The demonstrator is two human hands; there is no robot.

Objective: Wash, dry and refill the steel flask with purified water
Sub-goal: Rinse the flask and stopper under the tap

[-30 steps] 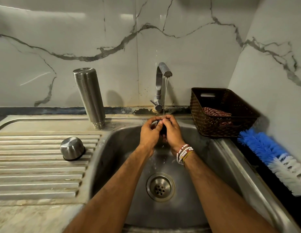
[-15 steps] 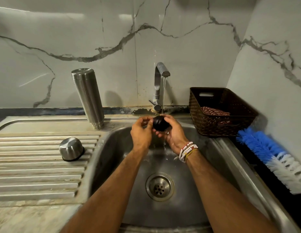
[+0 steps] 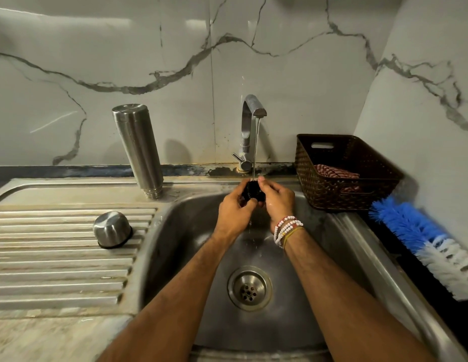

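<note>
Under the tap (image 3: pixel 250 111): a thin stream falls onto a small black stopper (image 3: pixel 251 191) above the sink (image 3: pixel 180 244).
Left hand (image 3: pixel 234 212): fingers curled round the stopper, gripping it.
Right hand (image 3: pixel 276 199): pinches the stopper from the far side.
Steel flask (image 3: pixel 137 150): left of the tap, well apart from both hands, standing mouth-down, long axis upright.
Steel cap (image 3: pixel 112 229): further left of the tap, dome-up on the drainboard (image 3: pixel 45 270).
Nearer hand: the left, by my judgement.

Steel flask (image 3: pixel 137 150): inverted on threaded mouth, drainboard (image 3: pixel 58 270) rear. Steel cap (image 3: pixel 112 229): dome up, drainboard ridges. Black stopper (image 3: pixel 252 190): under tap stream (image 3: pixel 256 147).
</note>
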